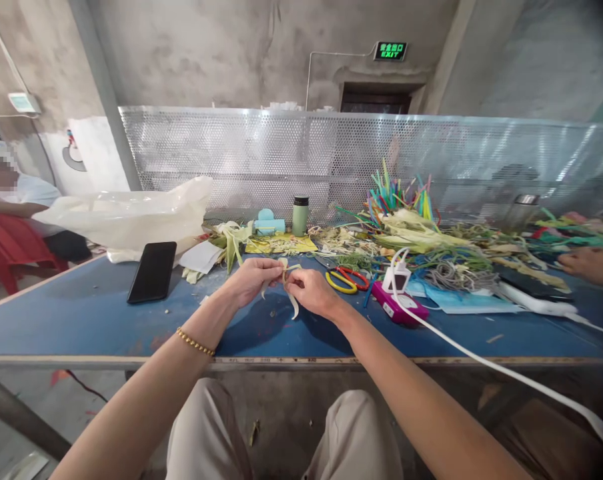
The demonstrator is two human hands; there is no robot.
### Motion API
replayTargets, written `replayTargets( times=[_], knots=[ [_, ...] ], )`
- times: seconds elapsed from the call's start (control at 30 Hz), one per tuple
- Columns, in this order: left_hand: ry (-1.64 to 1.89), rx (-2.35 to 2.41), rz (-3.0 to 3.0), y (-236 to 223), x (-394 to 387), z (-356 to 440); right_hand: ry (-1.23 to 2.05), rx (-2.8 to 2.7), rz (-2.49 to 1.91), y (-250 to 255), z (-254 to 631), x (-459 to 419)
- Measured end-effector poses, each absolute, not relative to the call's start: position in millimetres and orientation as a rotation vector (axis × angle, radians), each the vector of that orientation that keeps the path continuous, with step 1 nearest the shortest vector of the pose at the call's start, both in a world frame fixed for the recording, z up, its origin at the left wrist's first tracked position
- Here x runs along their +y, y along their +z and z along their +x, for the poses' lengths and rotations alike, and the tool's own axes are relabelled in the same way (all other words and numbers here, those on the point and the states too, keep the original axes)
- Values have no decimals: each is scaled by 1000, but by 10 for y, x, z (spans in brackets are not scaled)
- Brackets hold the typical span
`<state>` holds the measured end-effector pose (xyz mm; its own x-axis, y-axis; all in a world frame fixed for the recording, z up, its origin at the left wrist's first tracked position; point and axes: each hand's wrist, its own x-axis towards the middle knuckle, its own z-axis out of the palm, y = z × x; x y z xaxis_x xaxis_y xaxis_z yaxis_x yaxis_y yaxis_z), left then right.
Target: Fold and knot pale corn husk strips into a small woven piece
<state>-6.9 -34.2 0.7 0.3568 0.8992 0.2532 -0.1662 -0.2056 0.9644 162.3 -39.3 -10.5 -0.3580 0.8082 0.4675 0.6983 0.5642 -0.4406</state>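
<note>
My left hand (251,279) and my right hand (309,291) meet above the blue table (81,313), both pinched on a pale leaf strip (287,288). The strip's loose end curls down between the hands toward the table top. A gold bead bracelet (195,343) sits on my left wrist. Both forearms reach out over my knees from the near table edge.
A black phone (152,271) lies to the left, beside a large plastic bag (131,217). Scissors (345,279), a pink power strip (399,303) with white cable, a green flask (300,216) and heaps of coloured strips (421,233) lie right. Another person's hand (589,265) rests at the far right; a seated person (11,207) is at the left.
</note>
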Motion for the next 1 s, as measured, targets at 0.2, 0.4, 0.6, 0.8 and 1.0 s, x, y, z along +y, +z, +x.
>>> replayTargets(
  times=[0.2, 0.4, 0.6, 0.8, 1.0],
  knots=[
    [1323, 807, 1481, -100, -268, 2, 250, -2145, -1174, -112, 1623, -389],
    [1333, 874, 1521, -107, -225, -26, 262, -2176, -1099, -120, 1639, -382],
    [1323, 910, 1545, -66, -244, -76, 272, -2175, -1069, -117, 1643, -383],
    [1328, 906, 1552, -64, -241, -76, 243, -2183, -1077, -116, 1614, -409],
    [1283, 802, 1478, -20, -267, -93, 171, -2126, -1138, -137, 1635, -357]
  ],
)
